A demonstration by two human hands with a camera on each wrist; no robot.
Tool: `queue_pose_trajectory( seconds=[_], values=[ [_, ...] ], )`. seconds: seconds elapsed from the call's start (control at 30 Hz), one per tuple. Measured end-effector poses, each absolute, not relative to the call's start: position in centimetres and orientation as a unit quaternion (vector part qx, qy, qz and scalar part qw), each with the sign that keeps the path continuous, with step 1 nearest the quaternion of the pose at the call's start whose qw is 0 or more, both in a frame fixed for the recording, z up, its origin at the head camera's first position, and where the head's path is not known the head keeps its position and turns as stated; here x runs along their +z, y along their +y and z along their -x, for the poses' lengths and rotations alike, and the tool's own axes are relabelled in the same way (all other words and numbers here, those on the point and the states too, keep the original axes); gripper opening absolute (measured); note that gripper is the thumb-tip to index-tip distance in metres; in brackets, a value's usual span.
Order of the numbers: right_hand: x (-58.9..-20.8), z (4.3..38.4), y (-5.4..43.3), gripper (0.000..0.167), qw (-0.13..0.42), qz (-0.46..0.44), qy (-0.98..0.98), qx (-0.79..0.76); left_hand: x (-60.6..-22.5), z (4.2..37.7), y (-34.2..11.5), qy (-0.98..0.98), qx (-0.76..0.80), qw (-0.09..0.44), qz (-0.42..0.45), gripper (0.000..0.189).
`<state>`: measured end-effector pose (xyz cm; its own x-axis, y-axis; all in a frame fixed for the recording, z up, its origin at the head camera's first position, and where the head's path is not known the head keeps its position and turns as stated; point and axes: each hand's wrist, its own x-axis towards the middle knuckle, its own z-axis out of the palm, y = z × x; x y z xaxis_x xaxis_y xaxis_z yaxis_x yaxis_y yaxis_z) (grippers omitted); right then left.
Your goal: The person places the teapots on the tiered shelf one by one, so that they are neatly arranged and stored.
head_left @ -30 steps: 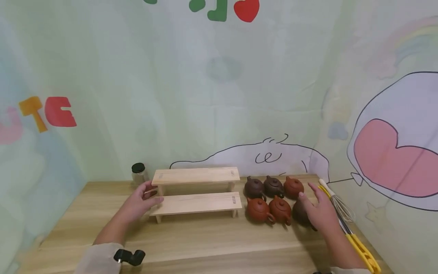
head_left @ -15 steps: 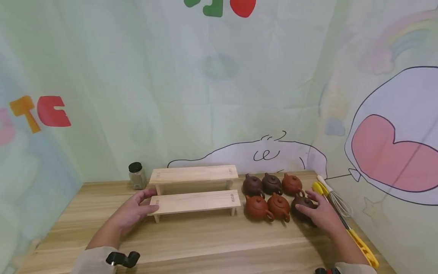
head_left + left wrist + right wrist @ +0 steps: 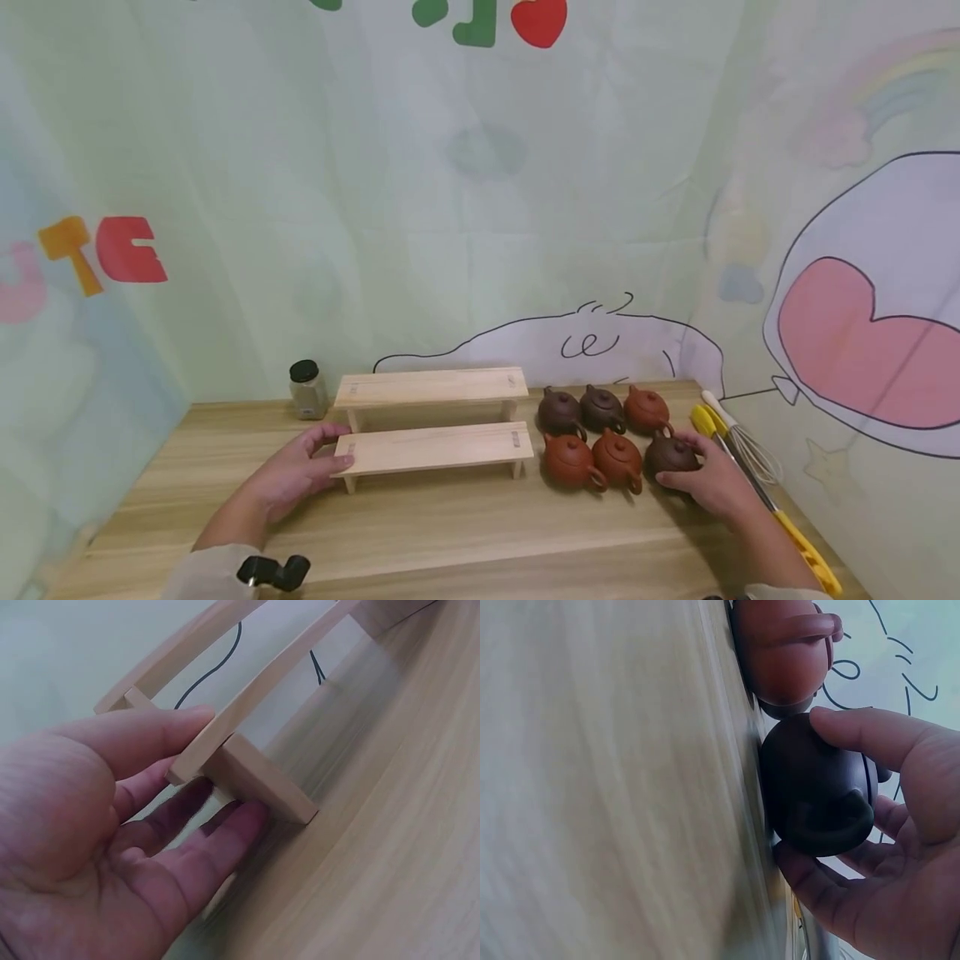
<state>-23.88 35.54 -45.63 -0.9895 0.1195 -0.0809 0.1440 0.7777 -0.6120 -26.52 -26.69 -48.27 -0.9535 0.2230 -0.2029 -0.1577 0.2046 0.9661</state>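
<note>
A two-tier wooden display stand (image 3: 435,448) of pale wood stands mid-table. My left hand (image 3: 296,473) grips the left end of its lower board, the thumb on top and the fingers (image 3: 225,840) beneath, around the leg. At the right, my right hand (image 3: 716,479) holds a dark brown teapot (image 3: 670,455), thumb on the near side and fingers around the far side. In the right wrist view this teapot (image 3: 810,784) sits low at the table surface, its looped handle facing the camera. A reddish teapot (image 3: 784,652) is right beside it.
Several other small teapots, reddish (image 3: 567,461) and dark brown (image 3: 558,410), stand in two rows right of the stand. A black-lidded jar (image 3: 307,392) is behind my left hand. A whisk (image 3: 752,450) and yellow-handled tongs (image 3: 806,550) lie along the right edge, by the printed cloth wall.
My right hand has come down from above the dark teapot and closed around it. My left hand has moved slightly toward me, its thumb now on the lower board's end.
</note>
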Motion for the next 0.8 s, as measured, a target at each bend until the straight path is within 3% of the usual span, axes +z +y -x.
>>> queue_pose_trajectory(
  seconds=[0.5,0.8],
  values=[
    [-45.3,23.6,35.4,0.09,0.016,-0.076,0.938,-0.338,-48.7,26.6,-26.5,0.759,0.634,0.147,-0.021,0.075],
    [-42.2,22.8,33.7,0.097,-0.006,-0.081,0.929,-0.361,-48.2,26.4,-26.5,0.763,0.628,0.155,-0.005,0.081]
  ],
)
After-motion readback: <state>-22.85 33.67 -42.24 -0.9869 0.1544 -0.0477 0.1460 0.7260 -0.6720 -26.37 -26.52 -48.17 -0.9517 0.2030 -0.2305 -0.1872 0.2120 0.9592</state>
